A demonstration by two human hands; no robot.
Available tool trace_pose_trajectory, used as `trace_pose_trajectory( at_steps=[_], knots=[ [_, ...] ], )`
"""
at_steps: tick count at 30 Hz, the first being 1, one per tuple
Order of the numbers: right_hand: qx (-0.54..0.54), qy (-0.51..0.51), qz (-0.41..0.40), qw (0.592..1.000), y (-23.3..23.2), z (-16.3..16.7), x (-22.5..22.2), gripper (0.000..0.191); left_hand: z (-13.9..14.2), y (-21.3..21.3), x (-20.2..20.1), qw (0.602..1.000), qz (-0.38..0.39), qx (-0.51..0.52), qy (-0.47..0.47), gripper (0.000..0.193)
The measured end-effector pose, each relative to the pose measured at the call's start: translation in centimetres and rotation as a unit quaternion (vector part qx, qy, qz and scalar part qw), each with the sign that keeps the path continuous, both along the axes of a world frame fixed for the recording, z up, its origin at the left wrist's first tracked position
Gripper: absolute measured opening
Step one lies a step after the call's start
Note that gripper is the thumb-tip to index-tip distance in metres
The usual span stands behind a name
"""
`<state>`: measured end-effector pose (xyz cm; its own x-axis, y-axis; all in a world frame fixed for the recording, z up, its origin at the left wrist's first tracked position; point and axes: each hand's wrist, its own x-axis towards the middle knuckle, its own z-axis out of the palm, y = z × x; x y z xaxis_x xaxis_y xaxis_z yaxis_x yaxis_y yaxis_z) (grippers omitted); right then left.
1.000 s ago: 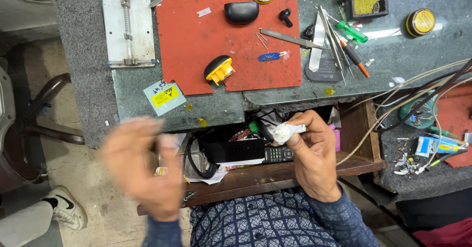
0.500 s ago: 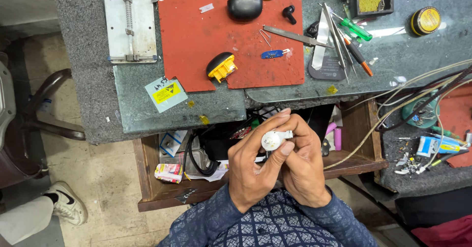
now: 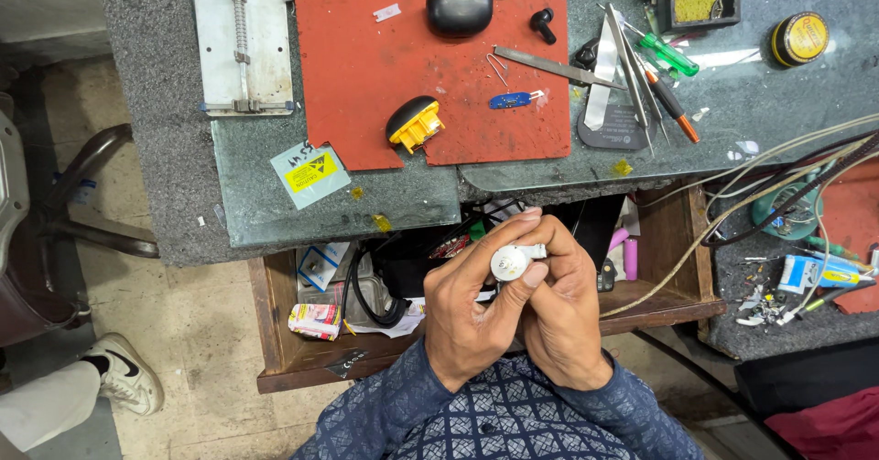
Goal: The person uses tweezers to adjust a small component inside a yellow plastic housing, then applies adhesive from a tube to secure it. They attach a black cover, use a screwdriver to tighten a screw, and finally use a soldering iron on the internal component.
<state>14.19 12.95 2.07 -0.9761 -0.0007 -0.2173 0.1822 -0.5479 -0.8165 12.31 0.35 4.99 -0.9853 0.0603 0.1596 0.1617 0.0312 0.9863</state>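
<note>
A grey-green stone workbench [image 3: 366, 204] carries a red mat [image 3: 385, 85] with a black earbud case [image 3: 459, 13], a black-and-yellow case [image 3: 415, 123], a small blue part [image 3: 509, 100] and a metal file [image 3: 558, 66]; left of the mat lies a metal clamp plate [image 3: 244, 48]; right, tweezers [image 3: 627, 66], a green-handled screwdriver [image 3: 668, 54], a round tin [image 3: 799, 38], perhaps flux.

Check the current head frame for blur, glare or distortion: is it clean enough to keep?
Head view: sharp, with no motion blur on the left hand or right hand clasped around the small white round part; even lighting with soft shadows; slight glare on the glass plate; wide-angle bending at the frame edges.
</note>
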Motion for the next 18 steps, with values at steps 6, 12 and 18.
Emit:
trace_pose_trajectory(
  at_steps=[6, 12, 18],
  knots=[
    [-0.006, -0.007, 0.002, 1.0, 0.0, -0.3, 0.2, 0.01, 0.0, -0.1, 0.0, 1.0, 0.003, -0.005, -0.003, 0.037],
    [-0.04, -0.013, 0.012, 0.999, -0.5, 1.5, -0.4, 0.018, 0.9, -0.9, 0.3, 0.999, -0.017, 0.024, -0.02, 0.047],
    [-0.069, 0.004, 0.093, 0.993, -2.2, 3.1, -2.1, 0.023, 1.3, -2.5, 1.0, 0.992, 0.025, 0.128, 0.002, 0.057]
  ],
)
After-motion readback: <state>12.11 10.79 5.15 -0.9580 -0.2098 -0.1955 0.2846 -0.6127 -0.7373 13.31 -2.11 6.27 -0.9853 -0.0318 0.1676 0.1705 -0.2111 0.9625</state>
